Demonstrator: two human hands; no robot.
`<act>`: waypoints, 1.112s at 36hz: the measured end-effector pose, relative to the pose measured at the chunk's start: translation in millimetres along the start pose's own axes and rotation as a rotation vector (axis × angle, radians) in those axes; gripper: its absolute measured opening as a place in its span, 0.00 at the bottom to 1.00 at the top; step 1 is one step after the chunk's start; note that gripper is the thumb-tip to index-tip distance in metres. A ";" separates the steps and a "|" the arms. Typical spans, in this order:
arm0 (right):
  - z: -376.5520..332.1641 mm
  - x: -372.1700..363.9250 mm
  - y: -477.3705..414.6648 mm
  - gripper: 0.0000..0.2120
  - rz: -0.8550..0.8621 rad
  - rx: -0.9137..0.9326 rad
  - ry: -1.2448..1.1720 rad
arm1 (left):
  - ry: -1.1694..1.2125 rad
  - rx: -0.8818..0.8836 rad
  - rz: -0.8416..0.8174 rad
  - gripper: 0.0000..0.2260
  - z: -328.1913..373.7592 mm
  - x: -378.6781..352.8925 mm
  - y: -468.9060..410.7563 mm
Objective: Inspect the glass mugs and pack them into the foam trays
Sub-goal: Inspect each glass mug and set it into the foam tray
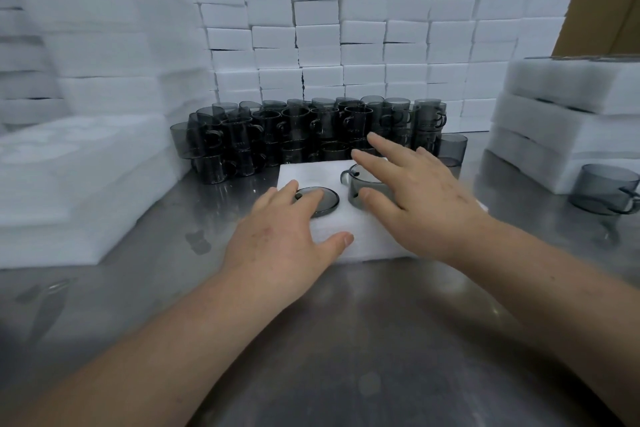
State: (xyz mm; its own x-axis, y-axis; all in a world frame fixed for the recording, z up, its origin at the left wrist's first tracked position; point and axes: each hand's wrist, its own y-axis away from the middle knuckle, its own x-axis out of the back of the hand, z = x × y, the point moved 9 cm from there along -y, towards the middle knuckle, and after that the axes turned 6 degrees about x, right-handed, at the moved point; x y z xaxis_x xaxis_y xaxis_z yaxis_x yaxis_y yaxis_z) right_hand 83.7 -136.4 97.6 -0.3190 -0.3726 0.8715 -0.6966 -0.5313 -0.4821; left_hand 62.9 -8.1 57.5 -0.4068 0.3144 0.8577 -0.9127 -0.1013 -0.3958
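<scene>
The right hand point(415, 198) is covering most of the right mug point(356, 184), so only its near wall and handle are showing. The handle is pointing left and toward the table's point(346, 340) far edge. The left mug point(329, 201) is sitting sunk in the foam tray point(311, 173) at mid-table, one round face up. The left hand point(280, 236) is resting on it. Both hands are lying with straight, spread fingers, grasping nothing.

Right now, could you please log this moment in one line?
left hand: flat on left mug | right hand: open over right mug | foam tray: holds both mugs | stock mugs: behind tray
</scene>
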 end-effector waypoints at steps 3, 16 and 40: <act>-2.6 -2.3 0.0 0.26 -0.014 0.025 -0.016 | 0.003 0.001 -0.003 0.30 0.2 0.1 0.2; -2.5 -6.5 -1.1 0.23 -0.049 0.032 0.036 | -0.003 -0.018 0.019 0.28 2.2 2.0 -0.2; -3.2 -15.6 0.6 0.25 -0.156 -0.004 0.035 | -0.001 -0.009 0.032 0.31 0.5 2.2 0.4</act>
State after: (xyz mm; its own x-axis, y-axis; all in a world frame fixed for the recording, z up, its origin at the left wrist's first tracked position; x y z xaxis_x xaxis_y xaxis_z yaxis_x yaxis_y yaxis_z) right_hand 86.2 -128.4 84.0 -0.2286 -0.2593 0.9384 -0.7420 -0.5776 -0.3404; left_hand 61.6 -7.9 59.4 -0.4357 0.3104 0.8449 -0.8990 -0.1027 -0.4258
